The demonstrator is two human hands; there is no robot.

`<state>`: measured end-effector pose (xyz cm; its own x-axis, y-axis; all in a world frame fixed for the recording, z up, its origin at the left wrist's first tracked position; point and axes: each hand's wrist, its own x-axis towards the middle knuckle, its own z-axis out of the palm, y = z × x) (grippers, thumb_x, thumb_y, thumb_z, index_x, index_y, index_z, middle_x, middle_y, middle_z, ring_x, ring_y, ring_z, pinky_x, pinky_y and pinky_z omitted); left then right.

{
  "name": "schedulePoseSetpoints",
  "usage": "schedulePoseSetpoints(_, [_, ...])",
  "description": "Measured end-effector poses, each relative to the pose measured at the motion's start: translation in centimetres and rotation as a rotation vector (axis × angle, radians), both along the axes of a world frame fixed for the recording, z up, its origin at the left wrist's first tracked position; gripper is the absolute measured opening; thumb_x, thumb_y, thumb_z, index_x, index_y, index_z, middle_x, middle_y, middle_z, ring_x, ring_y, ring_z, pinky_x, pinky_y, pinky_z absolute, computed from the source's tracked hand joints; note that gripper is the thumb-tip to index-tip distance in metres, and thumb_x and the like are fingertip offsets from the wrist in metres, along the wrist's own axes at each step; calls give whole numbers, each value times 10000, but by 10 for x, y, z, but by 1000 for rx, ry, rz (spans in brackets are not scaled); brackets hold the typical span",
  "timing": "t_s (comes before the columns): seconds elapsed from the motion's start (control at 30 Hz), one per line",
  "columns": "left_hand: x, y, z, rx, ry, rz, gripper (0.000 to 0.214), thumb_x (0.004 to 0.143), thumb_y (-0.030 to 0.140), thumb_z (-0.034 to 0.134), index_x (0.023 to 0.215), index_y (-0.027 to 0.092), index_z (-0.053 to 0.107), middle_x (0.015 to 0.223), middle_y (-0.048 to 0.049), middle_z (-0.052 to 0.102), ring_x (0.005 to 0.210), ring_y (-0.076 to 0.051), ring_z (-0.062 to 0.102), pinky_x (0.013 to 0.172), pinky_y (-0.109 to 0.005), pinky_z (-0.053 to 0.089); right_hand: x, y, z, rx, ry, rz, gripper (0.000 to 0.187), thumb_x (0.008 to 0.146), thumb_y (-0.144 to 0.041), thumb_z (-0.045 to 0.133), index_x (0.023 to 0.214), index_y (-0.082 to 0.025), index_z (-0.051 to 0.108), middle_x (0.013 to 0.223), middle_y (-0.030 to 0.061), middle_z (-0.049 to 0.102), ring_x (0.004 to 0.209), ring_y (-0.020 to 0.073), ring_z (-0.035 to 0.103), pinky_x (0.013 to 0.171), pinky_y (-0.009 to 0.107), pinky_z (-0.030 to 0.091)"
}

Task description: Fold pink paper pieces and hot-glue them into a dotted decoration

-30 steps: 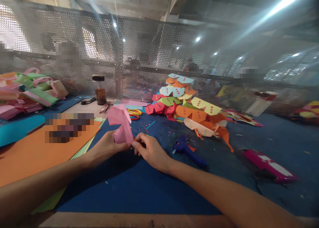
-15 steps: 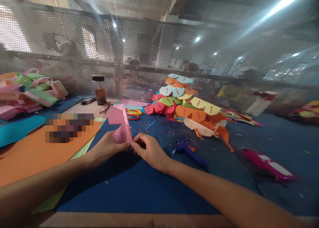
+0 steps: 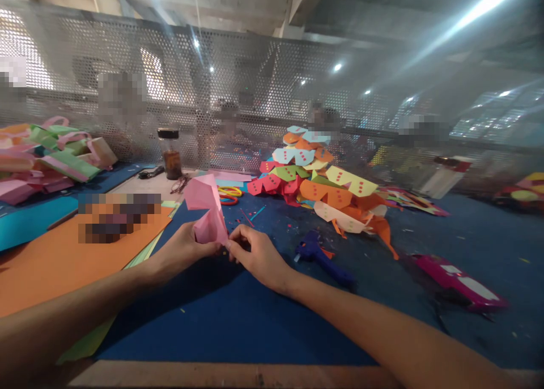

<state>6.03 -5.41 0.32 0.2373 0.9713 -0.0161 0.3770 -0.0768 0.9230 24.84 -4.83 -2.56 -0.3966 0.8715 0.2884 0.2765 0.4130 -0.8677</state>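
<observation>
Pinching a folded pink paper point(image 3: 206, 208) with both hands right now, just above the blue mat point(image 3: 238, 326) that covers the table, a bit in from the wooden table edge point(image 3: 212, 375) closest to me. My left hand point(image 3: 182, 252) is wrapped around the bottom of the paper from the left side. My right hand point(image 3: 255, 256) grips its lower right corner between thumb and forefinger, other fingers curled in. The top of the paper sticks up and leans away from me.

Off to my left there's a big orange sheet point(image 3: 46, 264) lying flat on a stack of other sheets. Just right of my right hand sits a blue glue gun point(image 3: 321, 256), and further right a magenta tool point(image 3: 461, 284). It's too blurry to say for sure what it is, maybe a second glue gun.

Behind the paper are yellow and red scissors point(image 3: 228, 195). Past those there's a heap of colourful dotted paper pieces point(image 3: 327, 185). A dark-lidded jar point(image 3: 170, 154) stands further back on the left, with a pile of folded paper bags point(image 3: 51, 157) at the far left. A perforated metal screen point(image 3: 255, 94) runs along the back.
</observation>
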Motion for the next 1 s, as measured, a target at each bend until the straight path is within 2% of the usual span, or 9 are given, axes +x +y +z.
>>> schedulePoseSetpoints(0.13, [-1,1,0,16,14,-9,300,643,454,717,642,159,662,558,23,550,542,-128,428,501,-261,282,1,-1,2,-3,2,-2,115,926,-258,592,829,-200,568,689,-22,631,642,131,602,654,274,477])
schedulePoseSetpoints(0.43, [-4,6,-8,46,-120,-48,277,706,427,750,711,155,695,693,-40,688,625,-157,549,540,-262,395,2,0,4,-6,12,-27,133,926,-275,599,823,-197,568,680,-22,638,621,126,599,638,265,478])
schedulePoseSetpoints(0.67, [-2,6,-4,23,-111,-7,284,656,411,774,601,169,636,566,6,594,538,-124,471,482,-246,320,3,-1,6,-25,14,-38,131,933,-281,595,835,-199,566,682,-22,628,635,129,610,647,267,492])
schedulePoseSetpoints(0.87, [-3,7,-3,73,-112,-29,296,652,404,774,576,181,594,550,22,561,537,-120,461,502,-248,346,3,0,4,-37,1,-23,125,927,-272,593,830,-198,567,690,-16,636,641,132,617,647,273,491])
schedulePoseSetpoints(1.0, [-6,7,-6,89,-99,-44,281,679,419,754,636,171,629,602,8,594,579,-136,497,527,-250,367,2,0,4,-42,-3,-13,107,920,-260,591,838,-196,566,697,-13,645,637,130,609,647,275,487])
